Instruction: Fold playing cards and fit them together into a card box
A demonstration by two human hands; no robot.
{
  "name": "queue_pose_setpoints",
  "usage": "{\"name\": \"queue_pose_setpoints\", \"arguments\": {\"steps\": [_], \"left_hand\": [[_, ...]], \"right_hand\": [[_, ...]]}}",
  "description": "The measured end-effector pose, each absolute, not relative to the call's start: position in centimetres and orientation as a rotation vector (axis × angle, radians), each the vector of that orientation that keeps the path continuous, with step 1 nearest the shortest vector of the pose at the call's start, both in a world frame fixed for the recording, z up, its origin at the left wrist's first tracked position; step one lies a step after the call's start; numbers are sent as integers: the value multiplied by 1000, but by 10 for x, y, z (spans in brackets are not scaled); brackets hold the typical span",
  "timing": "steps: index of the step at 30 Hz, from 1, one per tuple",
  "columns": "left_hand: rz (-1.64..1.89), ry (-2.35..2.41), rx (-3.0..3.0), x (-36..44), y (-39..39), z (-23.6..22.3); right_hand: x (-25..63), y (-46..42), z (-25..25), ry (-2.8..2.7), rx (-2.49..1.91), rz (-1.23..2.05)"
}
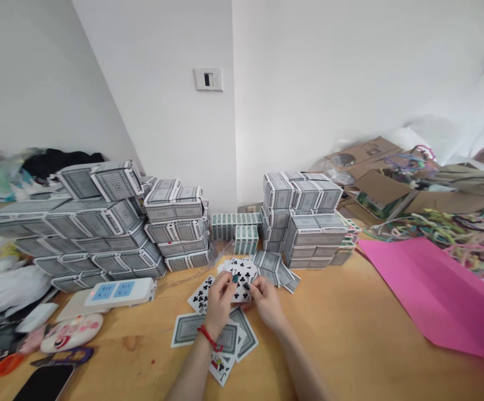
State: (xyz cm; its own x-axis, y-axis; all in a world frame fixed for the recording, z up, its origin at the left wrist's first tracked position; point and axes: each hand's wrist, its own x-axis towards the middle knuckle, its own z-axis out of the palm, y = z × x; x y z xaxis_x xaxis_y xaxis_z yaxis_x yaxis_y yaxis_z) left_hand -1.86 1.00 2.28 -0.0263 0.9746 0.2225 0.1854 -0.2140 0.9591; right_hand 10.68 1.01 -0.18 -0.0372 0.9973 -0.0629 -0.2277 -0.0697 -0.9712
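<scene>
Between both hands is a seven of clubs playing card (242,289), face toward me. My left hand (220,295), with a red string bracelet on its wrist, pinches its left edge. My right hand (264,301) grips its right side. Behind it more face-up club cards show, partly hidden. A ten of clubs (201,296) lies left of my left hand. Face-down grey cards (187,329) and a jack of clubs (221,368) lie under and beside my left wrist. More face-down cards (269,267) are spread just beyond my right hand.
Stacked blocks of folded grey cards stand at left (116,223) and right (317,239), with small green-patterned blocks (245,239) between. A white power strip (120,292), a phone (45,383) and a utility knife (64,356) lie left. Pink paper (438,295) and a cardboard box (386,192) are right.
</scene>
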Motion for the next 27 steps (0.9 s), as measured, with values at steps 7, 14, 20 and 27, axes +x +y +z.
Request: {"name": "queue_pose_setpoints", "arguments": {"steps": [7,14,20,27], "left_hand": [[1238,1292,1141,-11,12,32],[1287,1266,976,-10,12,26],[1336,1241,859,-8,15,21],[1280,1207,893,-10,17,20]], "right_hand": [[95,3,-3,-1250,-1112,1321],[95,1,-1,-1379,-1034,1302],[94,0,-4,-1403,-1016,1271],[90,-1,-1,-1242,-1010,1340]]}}
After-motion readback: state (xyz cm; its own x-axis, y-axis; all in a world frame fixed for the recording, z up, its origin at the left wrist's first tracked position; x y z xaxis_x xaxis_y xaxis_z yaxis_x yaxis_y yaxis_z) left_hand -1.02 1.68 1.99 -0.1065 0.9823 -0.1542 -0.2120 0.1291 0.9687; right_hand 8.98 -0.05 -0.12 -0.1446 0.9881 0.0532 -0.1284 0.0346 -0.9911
